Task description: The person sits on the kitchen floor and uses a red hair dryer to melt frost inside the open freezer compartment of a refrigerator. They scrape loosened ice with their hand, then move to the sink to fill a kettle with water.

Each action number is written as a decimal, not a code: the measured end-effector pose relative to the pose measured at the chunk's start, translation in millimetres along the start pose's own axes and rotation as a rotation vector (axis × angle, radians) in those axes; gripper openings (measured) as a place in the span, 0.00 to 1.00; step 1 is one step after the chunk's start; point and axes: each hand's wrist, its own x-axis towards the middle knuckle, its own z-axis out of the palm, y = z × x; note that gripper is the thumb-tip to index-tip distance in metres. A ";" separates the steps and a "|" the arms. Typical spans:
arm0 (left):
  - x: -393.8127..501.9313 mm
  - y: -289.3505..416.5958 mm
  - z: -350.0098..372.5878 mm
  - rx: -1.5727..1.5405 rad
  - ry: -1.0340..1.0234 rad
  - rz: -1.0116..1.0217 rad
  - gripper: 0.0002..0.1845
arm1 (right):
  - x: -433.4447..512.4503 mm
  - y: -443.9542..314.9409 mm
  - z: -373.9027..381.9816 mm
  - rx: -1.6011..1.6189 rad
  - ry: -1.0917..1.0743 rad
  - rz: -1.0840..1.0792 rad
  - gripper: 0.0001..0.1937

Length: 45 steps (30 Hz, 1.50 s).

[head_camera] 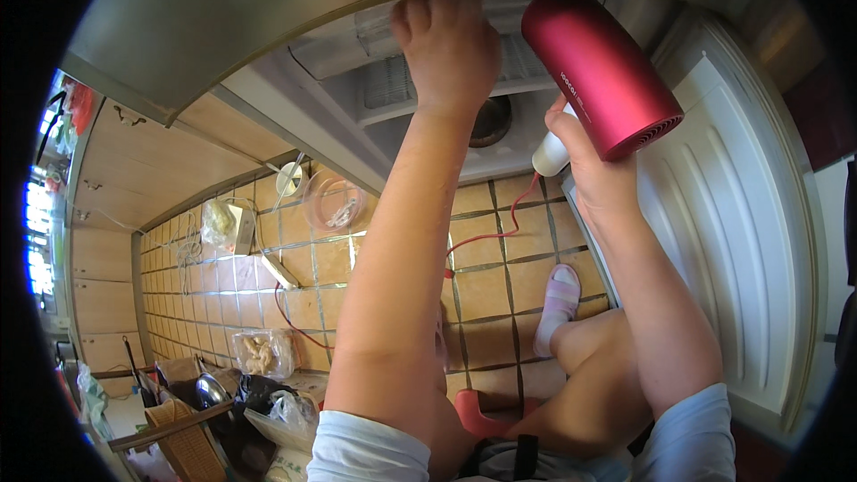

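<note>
My right hand (592, 164) grips the white handle of a metallic red hair dryer (596, 67). Its vented rear end faces me, and its other end points into an opened refrigerator compartment (381, 130). A red cord (515, 222) runs from the handle down to the floor. My left hand (445, 53) reaches into the upper part of the compartment, back of the hand towards me. Its fingertips are against or behind a pale, ice-like surface, so what they touch is unclear. Below that hand are a finned shelf panel (388, 80) and a dark round vessel (494, 122).
The ribbed refrigerator door (710, 227) stands open at right. On the tiled floor are a power strip (280, 272), a clear plastic basin (315, 209), a white cup (288, 184), a small box (243, 231) and bagged ginger (260, 355). A red stool (475, 415) is beneath me.
</note>
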 end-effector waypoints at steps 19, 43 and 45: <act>-16.7 -4.1 -3.7 -0.017 0.003 -0.065 0.33 | -0.5 4.4 8.5 0.221 0.058 0.031 0.15; -17.4 -29.4 -10.5 0.190 0.218 -0.370 0.26 | -7.4 -3.3 -1.6 0.103 -0.008 0.065 0.10; -14.9 -26.6 -6.5 0.141 0.246 -0.405 0.25 | -8.1 -3.7 -0.8 0.094 -0.006 0.054 0.10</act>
